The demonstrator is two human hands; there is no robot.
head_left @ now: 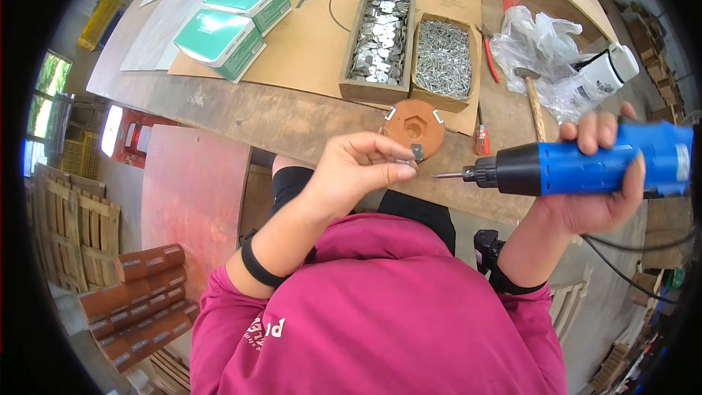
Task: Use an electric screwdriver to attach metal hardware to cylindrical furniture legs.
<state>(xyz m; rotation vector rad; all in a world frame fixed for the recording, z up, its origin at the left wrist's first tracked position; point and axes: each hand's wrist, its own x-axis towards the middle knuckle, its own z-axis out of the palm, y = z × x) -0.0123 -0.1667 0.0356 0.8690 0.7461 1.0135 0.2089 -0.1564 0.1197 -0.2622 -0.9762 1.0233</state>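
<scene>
A round reddish-brown disc (431, 132) with a hexagonal recess rests at the near edge of the workbench, metal clips on its rim. My left hand (365, 167) is at its near side, thumb and fingers pinched on a small screw (411, 163) beside a dark metal clip (417, 151). In my right hand (596, 168) is a blue electric screwdriver (570, 167), held level. Its bit (447, 175) points left toward the pinched fingertips, a short gap away.
Beyond the disc stand a wooden box of metal clips (380, 29) and a carton of screws (443, 58). Green boxes (223, 40) lie back left. A red-handled screwdriver (482, 139), hammer (536, 106), pliers (489, 55), plastic bag (537, 44) and white bottle (607, 73) lie right.
</scene>
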